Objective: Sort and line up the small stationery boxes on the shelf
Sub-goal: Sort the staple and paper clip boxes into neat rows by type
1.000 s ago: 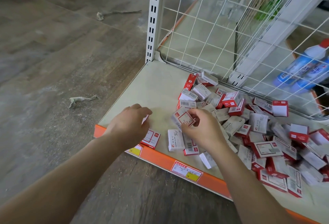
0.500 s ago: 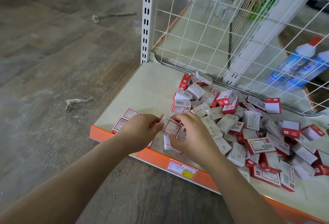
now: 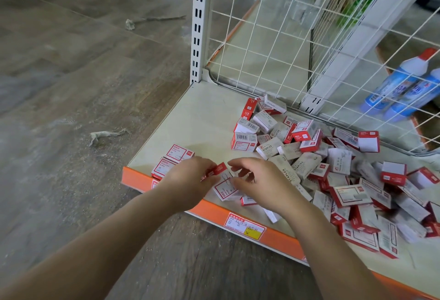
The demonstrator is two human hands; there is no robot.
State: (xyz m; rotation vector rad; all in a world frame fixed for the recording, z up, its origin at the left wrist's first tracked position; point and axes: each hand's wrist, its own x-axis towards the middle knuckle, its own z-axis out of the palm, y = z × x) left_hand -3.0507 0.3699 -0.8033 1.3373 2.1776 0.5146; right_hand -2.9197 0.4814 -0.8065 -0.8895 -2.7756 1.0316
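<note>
Sorting small stationery boxes on the cream shelf [image 3: 190, 118].

Left of the heap [image 3: 333, 168], near the shelf's orange front edge: two red-and-white boxes [image 3: 172, 160] lying flat, touching. Next, left hand [image 3: 188, 180], fingers curled, pinching a red-ended box [image 3: 217, 168]. Beside it, right hand [image 3: 262, 184], fingers loosely bent above a face-up box [image 3: 225, 189], holding nothing. Behind the heap, wire grid [image 3: 273, 37]; beyond it, blue bottles [image 3: 402, 87].

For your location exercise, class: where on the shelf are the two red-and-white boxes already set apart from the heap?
In the head view, the two red-and-white boxes lie at the shelf's front left corner, beside the left hand, left of the heap.
</note>
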